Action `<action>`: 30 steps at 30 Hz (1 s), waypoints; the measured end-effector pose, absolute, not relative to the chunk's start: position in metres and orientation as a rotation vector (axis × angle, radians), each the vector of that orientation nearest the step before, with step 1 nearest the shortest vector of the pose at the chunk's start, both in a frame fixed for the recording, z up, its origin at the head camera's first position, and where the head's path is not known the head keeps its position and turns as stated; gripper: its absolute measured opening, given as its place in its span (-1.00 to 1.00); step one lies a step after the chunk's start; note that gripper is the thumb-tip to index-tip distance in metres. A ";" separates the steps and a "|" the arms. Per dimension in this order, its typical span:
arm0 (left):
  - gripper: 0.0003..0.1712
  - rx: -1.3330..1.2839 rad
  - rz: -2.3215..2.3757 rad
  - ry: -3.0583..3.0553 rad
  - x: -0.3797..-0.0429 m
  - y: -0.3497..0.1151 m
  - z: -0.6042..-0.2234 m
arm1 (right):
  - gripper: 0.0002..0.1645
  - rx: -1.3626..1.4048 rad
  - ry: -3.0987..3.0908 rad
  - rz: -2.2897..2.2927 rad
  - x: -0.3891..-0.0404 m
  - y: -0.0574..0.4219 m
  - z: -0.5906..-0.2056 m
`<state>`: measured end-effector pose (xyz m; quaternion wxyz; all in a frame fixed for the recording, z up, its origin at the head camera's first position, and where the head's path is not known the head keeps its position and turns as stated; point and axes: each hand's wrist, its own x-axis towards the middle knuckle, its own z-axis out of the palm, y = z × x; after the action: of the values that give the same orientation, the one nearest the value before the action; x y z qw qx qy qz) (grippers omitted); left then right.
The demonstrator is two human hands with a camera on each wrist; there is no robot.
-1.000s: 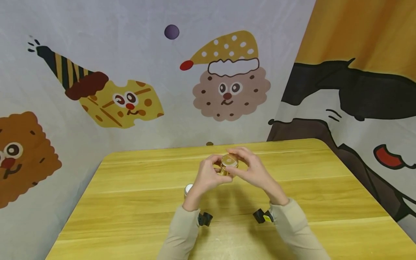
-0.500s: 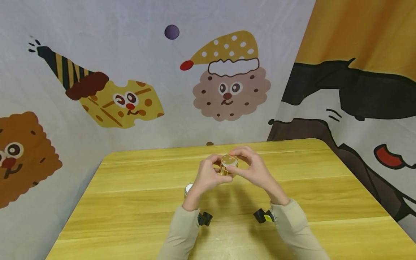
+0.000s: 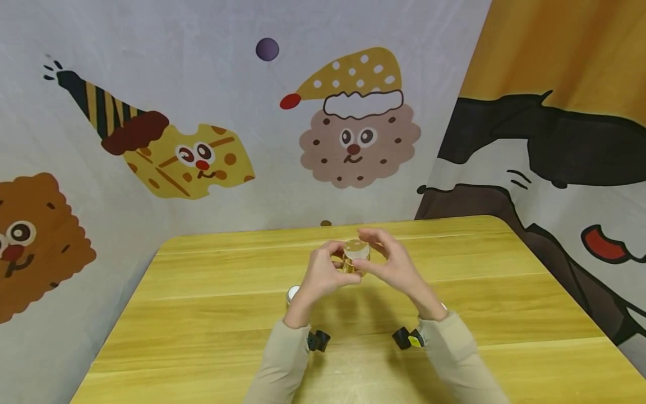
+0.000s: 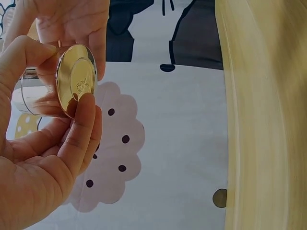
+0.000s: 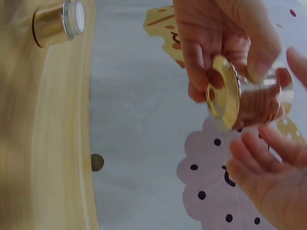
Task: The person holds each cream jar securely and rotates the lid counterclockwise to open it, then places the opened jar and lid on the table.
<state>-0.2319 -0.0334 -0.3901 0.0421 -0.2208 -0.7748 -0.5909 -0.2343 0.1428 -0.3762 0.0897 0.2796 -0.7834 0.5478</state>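
While the yellow wooden table (image 3: 212, 314) lies well below the fingers, both hands meet above its middle around a small gold jar (image 3: 355, 253). The left hand (image 3: 323, 275) grasps the jar's mirrored body, thumb and fingers (image 4: 81, 129) curled round it, with the gold cap (image 4: 76, 79) facing away from the palm. The right hand (image 3: 391, 261) sits just beyond that cap end, its fingers (image 5: 249, 158) loosely spread and released, near the jar but apparently not gripping it. A second small gold jar (image 5: 57, 21) stands on the table, behind the left wrist.
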 end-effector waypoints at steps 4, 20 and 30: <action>-0.48 -0.676 -1.813 -2.362 -0.232 -0.034 -0.391 | -0.48 0.733 -2.267 1.608 -0.231 0.137 -0.378; -0.50 -0.717 -1.765 -2.361 -0.232 -0.035 -0.393 | -0.60 1.117 -2.204 1.789 -0.243 0.149 -0.382; -0.49 -0.682 -1.807 -2.359 -0.234 -0.034 -0.394 | -0.47 0.834 -2.224 1.732 -0.239 0.142 -0.389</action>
<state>-0.2339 -0.0341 -0.3940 0.0463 -0.2234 -0.7728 -0.5922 -0.2391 0.1416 -0.3895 0.1009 0.2822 -0.7528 0.5861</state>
